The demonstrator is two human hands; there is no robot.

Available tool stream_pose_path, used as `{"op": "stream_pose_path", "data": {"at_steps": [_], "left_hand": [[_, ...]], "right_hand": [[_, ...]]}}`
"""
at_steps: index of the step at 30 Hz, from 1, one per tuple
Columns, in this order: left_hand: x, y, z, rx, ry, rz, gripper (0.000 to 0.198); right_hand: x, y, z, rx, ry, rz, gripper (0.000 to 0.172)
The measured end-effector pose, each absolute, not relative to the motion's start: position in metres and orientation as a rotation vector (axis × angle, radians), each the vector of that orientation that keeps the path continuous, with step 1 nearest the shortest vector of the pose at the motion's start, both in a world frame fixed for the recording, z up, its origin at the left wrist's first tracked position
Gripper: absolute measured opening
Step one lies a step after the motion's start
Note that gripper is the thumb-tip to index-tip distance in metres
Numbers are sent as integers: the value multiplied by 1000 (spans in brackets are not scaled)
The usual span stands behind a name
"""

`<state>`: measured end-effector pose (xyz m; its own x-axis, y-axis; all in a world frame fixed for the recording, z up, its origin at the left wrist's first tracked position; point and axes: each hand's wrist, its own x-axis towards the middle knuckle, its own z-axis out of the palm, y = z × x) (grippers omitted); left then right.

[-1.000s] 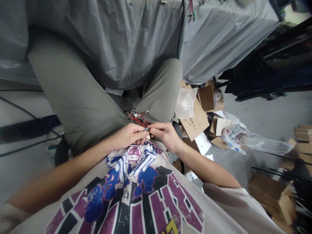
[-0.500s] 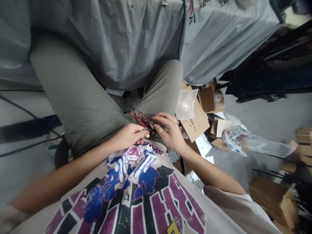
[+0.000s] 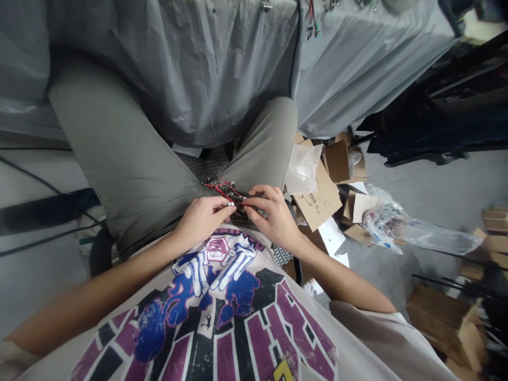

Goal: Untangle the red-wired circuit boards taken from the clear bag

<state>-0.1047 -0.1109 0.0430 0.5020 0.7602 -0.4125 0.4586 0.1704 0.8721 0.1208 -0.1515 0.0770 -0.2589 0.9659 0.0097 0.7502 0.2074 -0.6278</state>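
Note:
A tangle of red and black wires (image 3: 224, 188) with small metallic and dark ends lies in my lap between the thighs. At its near end, my left hand (image 3: 204, 218) pinches a small whitish connector (image 3: 230, 203) between thumb and index finger. My right hand (image 3: 271, 214) faces it from the other side, thumb and index finger closed on the near right end of the wires; its other fingers are bent and raised. Fingers partly cover the ends of the wires, so exactly which strand each hand grips is hard to make out.
Ahead hangs a grey sheet (image 3: 222, 79) over a table, with more wires (image 3: 313, 24) dangling at its edge. Opened cardboard boxes (image 3: 317, 198) and clear plastic bags (image 3: 397, 217) lie on the floor at right. Black cables (image 3: 43, 177) run along the left.
My left hand has shifted slightly up and left, tilting the small connector it pinches. The wires have spread leftward over the thigh, and my right fingertips have closed in toward the left hand.

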Motion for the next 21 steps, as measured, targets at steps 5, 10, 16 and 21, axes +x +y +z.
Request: {"op": "stream_pose_path", "data": {"at_steps": [5, 10, 16, 21], "left_hand": [[-104, -110, 43, 1457, 1010, 247, 43], [-103, -108, 46, 1511, 1043, 178, 40], [-100, -108, 50, 1602, 1096, 155, 36], [-101, -108, 51, 1613, 1073, 135, 35]], "right_hand": [[115, -154, 73, -1563, -2112, 756, 16], [112, -156, 66, -1536, -2110, 792, 12], [109, -155, 68, -1531, -2155, 839, 18], [111, -153, 65, -1530, -2160, 904, 19]]}}
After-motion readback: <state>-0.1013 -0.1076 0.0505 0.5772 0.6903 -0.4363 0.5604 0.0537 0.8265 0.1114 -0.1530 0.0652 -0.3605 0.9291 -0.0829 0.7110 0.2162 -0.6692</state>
